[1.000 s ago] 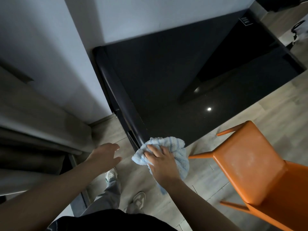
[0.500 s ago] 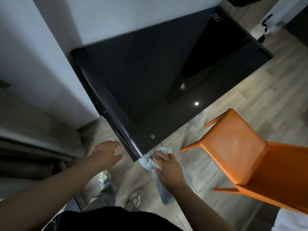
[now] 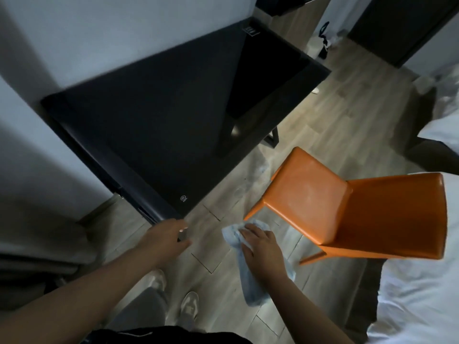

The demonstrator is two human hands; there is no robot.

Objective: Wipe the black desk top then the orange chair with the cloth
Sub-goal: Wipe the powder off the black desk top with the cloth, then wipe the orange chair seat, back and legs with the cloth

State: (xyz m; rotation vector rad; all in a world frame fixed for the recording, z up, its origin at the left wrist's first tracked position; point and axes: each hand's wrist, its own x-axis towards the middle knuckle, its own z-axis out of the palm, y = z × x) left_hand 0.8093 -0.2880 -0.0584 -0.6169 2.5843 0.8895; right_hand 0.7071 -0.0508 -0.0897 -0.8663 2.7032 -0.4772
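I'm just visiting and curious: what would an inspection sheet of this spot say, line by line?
Surface: black desk top, glossy, small white logo near its front corner.
Job's things: light blue cloth off the desk, hanging over the floor; orange chair beside the desk.
Clutter: nothing seen.
Hands: right hand grips the cloth near the chair's front leg; left hand open by the desk corner, contact unclear.
Cables: nothing seen.
Surroundings: wooden floor, white bed, pale wall, dark item far off, too small to tell.
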